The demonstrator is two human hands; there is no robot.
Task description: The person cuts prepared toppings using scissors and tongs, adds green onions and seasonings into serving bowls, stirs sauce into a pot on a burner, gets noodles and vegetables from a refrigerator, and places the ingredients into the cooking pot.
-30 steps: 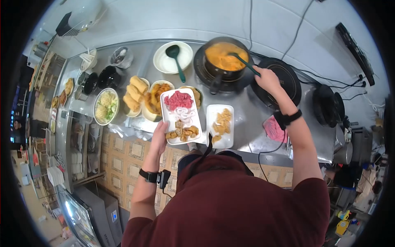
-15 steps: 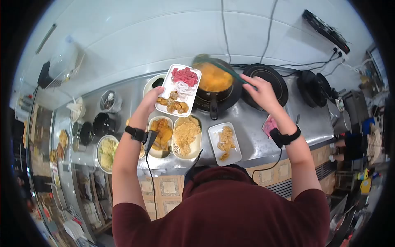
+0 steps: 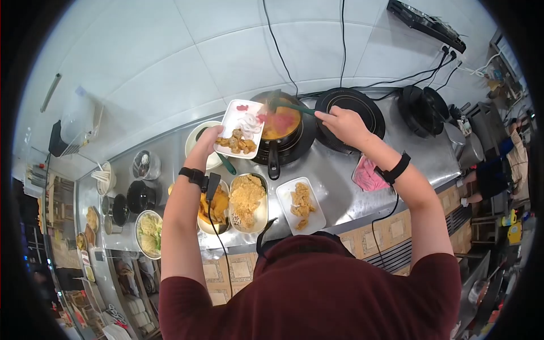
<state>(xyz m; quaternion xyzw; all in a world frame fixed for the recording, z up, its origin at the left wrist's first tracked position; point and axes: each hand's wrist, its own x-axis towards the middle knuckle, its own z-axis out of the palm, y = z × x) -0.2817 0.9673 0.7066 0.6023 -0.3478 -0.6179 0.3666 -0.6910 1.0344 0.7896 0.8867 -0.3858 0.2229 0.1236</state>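
My left hand (image 3: 209, 139) grips the edge of a white tray (image 3: 230, 116) beside the pan. White squid rings (image 3: 249, 126), brown shellfish-like pieces (image 3: 237, 143) and a few bits of red meat lie on it. The tray's right side overlaps the rim of a black pan (image 3: 274, 145), which holds orange soup (image 3: 290, 128) with red meat in it. In my right hand (image 3: 347, 128) is a green spatula (image 3: 303, 108), its blurred head over the pan's far left side. The fingers of that hand are closed round its handle.
Near the front edge stand bowls of orange food (image 3: 217, 205) and crumbly yellow food (image 3: 246, 198), and a white tray of battered pieces (image 3: 302, 204). A black hob (image 3: 354, 116), pink cloth (image 3: 370, 174) and black pans (image 3: 422, 110) are on the right. Shredded cabbage (image 3: 149, 233) sits left.
Most of the red meat has left the tray and now lies in the pan's soup. The tray remains beside the pan, and the spatula is still over it. The whole view has shifted slightly.
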